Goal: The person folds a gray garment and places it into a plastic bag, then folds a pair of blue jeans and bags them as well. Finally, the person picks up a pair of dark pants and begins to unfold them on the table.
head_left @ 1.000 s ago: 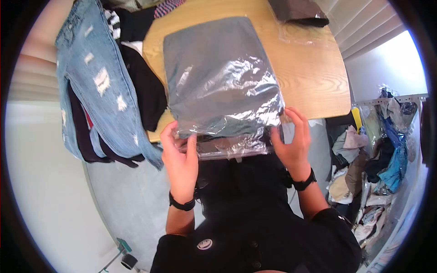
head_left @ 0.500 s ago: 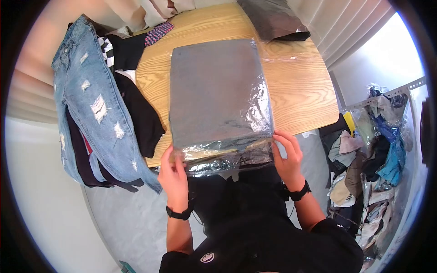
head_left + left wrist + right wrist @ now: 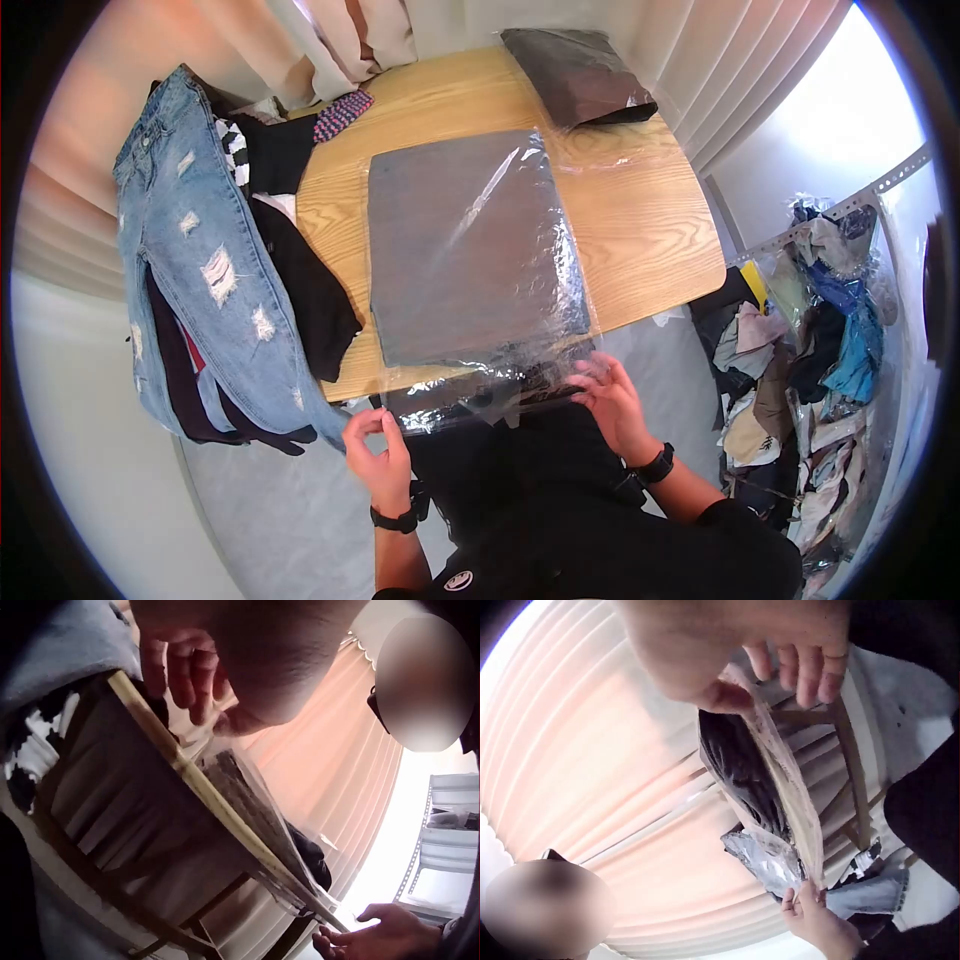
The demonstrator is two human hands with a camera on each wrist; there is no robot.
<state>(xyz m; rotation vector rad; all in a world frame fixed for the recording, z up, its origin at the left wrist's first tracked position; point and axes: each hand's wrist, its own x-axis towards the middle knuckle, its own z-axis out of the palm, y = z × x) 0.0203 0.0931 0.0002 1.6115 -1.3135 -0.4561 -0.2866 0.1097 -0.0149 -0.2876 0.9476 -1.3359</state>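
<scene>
A folded grey garment (image 3: 470, 250) lies flat inside a clear plastic bag (image 3: 480, 385), whose near end reaches past the table edge toward the person's body. At the bag's near left corner, the left hand (image 3: 380, 455) pinches the plastic between thumb and fingertip. The right hand (image 3: 615, 405) is at the near right corner, its fingers loosely spread and slightly bent. In the right wrist view the thumb of the right hand (image 3: 735, 652) is at the bag's edge with the other fingers apart from it. The right wrist view also shows the left hand (image 3: 817, 922) gripping the opposite corner.
On the left, ripped blue jeans (image 3: 200, 250) and black clothes (image 3: 305, 285) hang over the wooden table (image 3: 650, 230). Another bagged dark garment (image 3: 580, 75) lies at the far right. A shelf of bagged clothes (image 3: 790, 350) stands to the right; curtains (image 3: 740, 80) border the table.
The bag and garment have come nearer the person, with the bag's near end drawn down past the table edge. The right hand's fingers have loosened and spread; the left still pinches its corner.
</scene>
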